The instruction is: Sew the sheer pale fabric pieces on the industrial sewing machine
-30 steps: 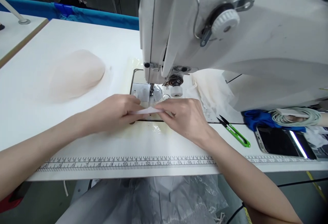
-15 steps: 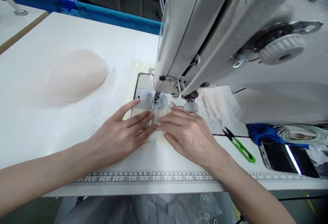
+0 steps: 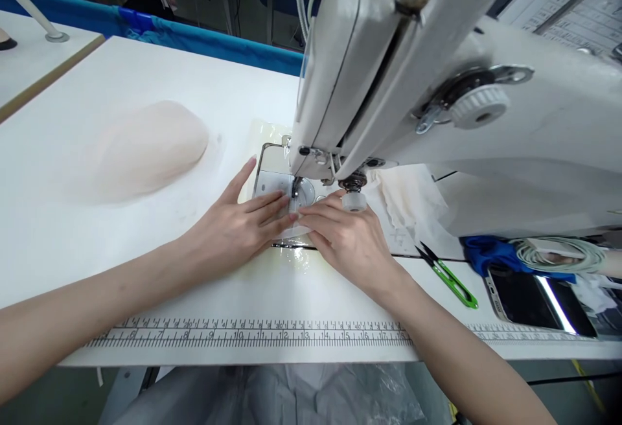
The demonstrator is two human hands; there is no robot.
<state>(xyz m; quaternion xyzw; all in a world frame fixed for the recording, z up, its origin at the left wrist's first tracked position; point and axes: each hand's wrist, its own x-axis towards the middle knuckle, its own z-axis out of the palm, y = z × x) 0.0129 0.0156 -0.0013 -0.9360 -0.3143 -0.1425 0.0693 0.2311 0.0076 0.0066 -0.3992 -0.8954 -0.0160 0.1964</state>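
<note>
A small white fabric piece [image 3: 294, 229] lies flat on the metal needle plate [image 3: 272, 179] of a white sewing machine [image 3: 437, 88], just under the presser foot [image 3: 295, 190]. My left hand [image 3: 238, 227] presses on its left side with fingers spread flat. On the right side my right hand [image 3: 347, 237] holds it down with the fingertips, close to the needle. Most of the piece is hidden under my fingers.
A pale pink fabric heap [image 3: 140, 149] lies at the left of the white table [image 3: 97, 88]. Green thread snips [image 3: 449, 276], a phone [image 3: 532, 295], a blue item with a coiled cable [image 3: 558, 253] and crumpled white cloth [image 3: 408, 195] lie at the right. A printed ruler [image 3: 243, 333] runs along the front edge.
My hands went from pinching the folded piece in front of the machine to pressing it flat, then slid it forward under the presser foot.
</note>
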